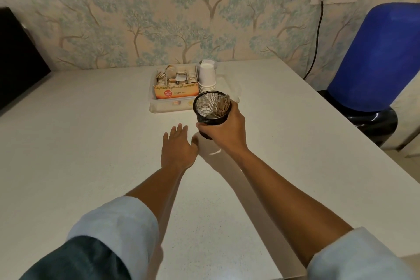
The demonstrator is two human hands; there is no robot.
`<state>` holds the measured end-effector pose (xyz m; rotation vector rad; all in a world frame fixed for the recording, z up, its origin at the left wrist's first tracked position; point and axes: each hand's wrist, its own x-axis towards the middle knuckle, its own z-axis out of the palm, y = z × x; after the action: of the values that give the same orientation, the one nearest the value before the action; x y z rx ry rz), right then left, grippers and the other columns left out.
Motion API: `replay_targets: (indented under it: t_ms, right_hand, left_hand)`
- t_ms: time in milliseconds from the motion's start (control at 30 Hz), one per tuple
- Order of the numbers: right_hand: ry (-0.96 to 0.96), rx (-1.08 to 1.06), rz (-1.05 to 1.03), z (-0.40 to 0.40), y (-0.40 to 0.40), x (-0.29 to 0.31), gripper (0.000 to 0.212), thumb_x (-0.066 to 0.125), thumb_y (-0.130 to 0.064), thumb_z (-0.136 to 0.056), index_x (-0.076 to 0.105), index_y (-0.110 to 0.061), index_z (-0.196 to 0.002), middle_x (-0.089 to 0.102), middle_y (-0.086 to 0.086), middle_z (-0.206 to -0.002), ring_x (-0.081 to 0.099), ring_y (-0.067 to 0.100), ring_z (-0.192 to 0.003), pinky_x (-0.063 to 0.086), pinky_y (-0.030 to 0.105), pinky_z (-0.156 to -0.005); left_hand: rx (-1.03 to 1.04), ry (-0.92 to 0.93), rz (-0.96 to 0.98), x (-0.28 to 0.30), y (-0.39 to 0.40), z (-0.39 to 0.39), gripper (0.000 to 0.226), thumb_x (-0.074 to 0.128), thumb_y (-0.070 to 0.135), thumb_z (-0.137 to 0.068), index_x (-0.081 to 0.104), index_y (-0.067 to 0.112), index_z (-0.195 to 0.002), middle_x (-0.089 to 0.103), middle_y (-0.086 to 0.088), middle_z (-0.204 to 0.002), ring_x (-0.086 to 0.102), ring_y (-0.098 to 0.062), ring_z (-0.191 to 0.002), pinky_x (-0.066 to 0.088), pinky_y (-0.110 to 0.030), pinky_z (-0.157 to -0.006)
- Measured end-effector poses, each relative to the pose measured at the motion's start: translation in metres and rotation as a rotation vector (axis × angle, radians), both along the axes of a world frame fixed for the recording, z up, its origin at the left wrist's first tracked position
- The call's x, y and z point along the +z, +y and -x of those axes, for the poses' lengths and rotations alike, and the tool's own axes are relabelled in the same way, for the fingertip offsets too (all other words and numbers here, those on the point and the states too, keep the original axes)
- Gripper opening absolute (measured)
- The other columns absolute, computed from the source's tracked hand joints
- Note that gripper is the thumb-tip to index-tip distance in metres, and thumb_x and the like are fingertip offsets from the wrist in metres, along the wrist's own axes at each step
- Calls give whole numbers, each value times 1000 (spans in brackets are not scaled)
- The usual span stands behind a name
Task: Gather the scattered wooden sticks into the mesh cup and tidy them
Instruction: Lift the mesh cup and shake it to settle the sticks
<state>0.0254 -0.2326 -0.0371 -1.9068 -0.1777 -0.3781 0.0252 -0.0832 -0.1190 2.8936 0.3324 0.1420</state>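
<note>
My right hand (225, 131) grips the black mesh cup (210, 109) from its right side and holds it tilted, raised a little off the white table (91, 132). Inside the cup a bundle of wooden sticks (221, 107) leans against the right wall. My left hand (178, 146) lies flat on the table just left of the cup, palm down, fingers spread, holding nothing. No loose sticks show on the table.
A clear plastic tray (159, 108) behind the cup holds an orange tea box (176, 91) of tea bags and a stack of white paper cups (206, 77). A blue water jug (375, 57) stands at the right beyond the table edge. A black object (16, 61) sits far left.
</note>
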Motion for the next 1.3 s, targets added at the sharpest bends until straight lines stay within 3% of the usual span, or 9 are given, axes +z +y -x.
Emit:
replay_targets:
  t_ms: [133, 233, 433, 600, 667, 767, 833, 1100, 1300]
  right_hand:
    - [-14, 8, -30, 2, 2, -5, 94, 91, -39, -52, 45, -23, -133, 58, -9, -125, 52, 6, -112, 40, 4, -80]
    - [-56, -42, -114, 3, 5, -1, 91, 91, -42, -52, 45, -28, -130, 53, -21, -116, 51, -2, -108, 40, -3, -79]
    - [7, 5, -84, -2, 5, -1, 95, 92, -39, -51, 44, -23, -132, 58, -8, -126, 54, 9, -115, 42, 6, -82]
    - [-86, -31, -143, 3, 8, 3, 93, 92, -40, -53, 44, -25, -132, 54, -17, -120, 52, 2, -110, 40, -6, -78]
    - [-87, -9, -97, 1, 6, 8, 92, 91, -35, -55, 44, -22, -132, 53, -16, -120, 53, 4, -112, 42, -3, -82]
    - [9, 78, 96, -3, 1, 4, 91, 92, -30, -55, 46, -17, -134, 60, -5, -126, 57, 16, -117, 52, 21, -93]
    - [24, 83, 108, -3, 0, 1, 92, 92, -30, -57, 44, -19, -136, 59, -1, -128, 56, 16, -119, 54, 30, -94]
    - [-68, -23, -102, 1, 7, 13, 91, 91, -38, -54, 45, -22, -131, 57, -13, -120, 53, 1, -109, 43, -1, -79]
    - [-8, 21, 18, -1, 3, 1, 88, 92, -31, -53, 48, -17, -128, 60, -2, -123, 57, 15, -113, 51, 21, -88]
  left_hand:
    - [-12, -6, 8, 1, 1, -1, 63, 24, 50, -104, 22, 19, -159, 16, -3, -167, 10, -23, -155, 6, -45, -126]
    - [-13, -16, 2, -1, 1, 0, 63, 24, 50, -104, 23, 19, -159, 17, -3, -167, 10, -22, -155, 6, -45, -126]
    - [-12, -21, 4, -2, 1, -1, 62, 26, 49, -104, 22, 20, -159, 17, -3, -167, 10, -23, -155, 5, -45, -126]
    - [-2, -14, -7, -2, 1, 0, 62, 26, 50, -104, 22, 20, -159, 16, -2, -167, 10, -23, -155, 5, -45, -126]
    - [-12, -21, 0, 1, 0, 0, 62, 25, 50, -105, 23, 20, -159, 17, -2, -167, 10, -22, -155, 4, -45, -126]
    - [-24, -14, 30, 3, 0, 4, 60, 28, 44, -104, 23, 19, -159, 16, -3, -167, 9, -23, -155, 6, -46, -126]
    - [-21, -7, 24, 7, -1, 3, 60, 29, 43, -105, 22, 19, -159, 15, -3, -167, 9, -23, -155, 6, -47, -126]
    - [-7, 4, -10, 10, -4, 4, 60, 31, 42, -105, 20, 20, -159, 14, -3, -167, 9, -23, -155, 6, -46, -126]
    - [-27, -11, 36, 14, -4, 10, 59, 33, 35, -105, 20, 17, -159, 14, -4, -167, 8, -22, -155, 6, -45, -126]
